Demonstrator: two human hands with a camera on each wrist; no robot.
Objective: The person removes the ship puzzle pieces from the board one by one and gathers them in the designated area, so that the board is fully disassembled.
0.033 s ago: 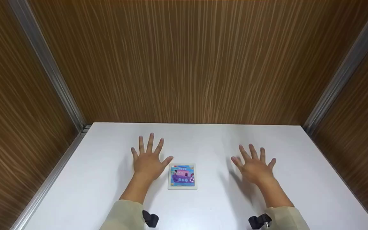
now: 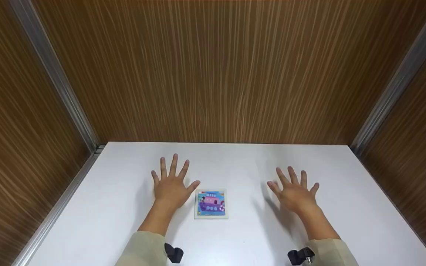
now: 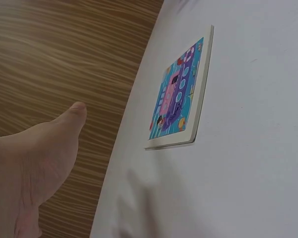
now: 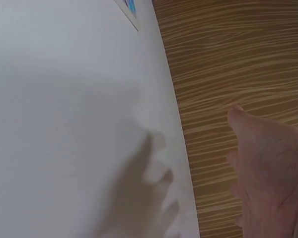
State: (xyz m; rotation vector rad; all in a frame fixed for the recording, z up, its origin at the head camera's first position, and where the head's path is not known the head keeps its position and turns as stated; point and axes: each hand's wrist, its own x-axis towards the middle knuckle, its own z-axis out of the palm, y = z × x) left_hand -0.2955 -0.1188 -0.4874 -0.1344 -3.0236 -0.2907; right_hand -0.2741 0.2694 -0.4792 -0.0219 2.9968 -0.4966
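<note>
A small square picture board (image 2: 211, 204) with a white frame lies flat on the white table. Its picture shows a pink and purple ship on blue; the left wrist view gives the board (image 3: 179, 94) from the side, while only a corner of the board (image 4: 129, 11) enters the right wrist view. Just left of it is my left hand (image 2: 171, 189), palm down, fingers spread, the thumb pointing towards the board's upper left corner. My right hand (image 2: 295, 195) is farther off to the right, also with spread fingers. Both hands hover above the table, holding nothing, with shadows beneath them.
The white table (image 2: 235, 166) ends at a wood-grain back wall (image 2: 213, 74). Wood-grain side panels with grey metal corner posts (image 2: 61, 74) stand at left and right. A black wrist mount (image 2: 174, 253) sits at the left sleeve, another mount (image 2: 300, 255) at the right.
</note>
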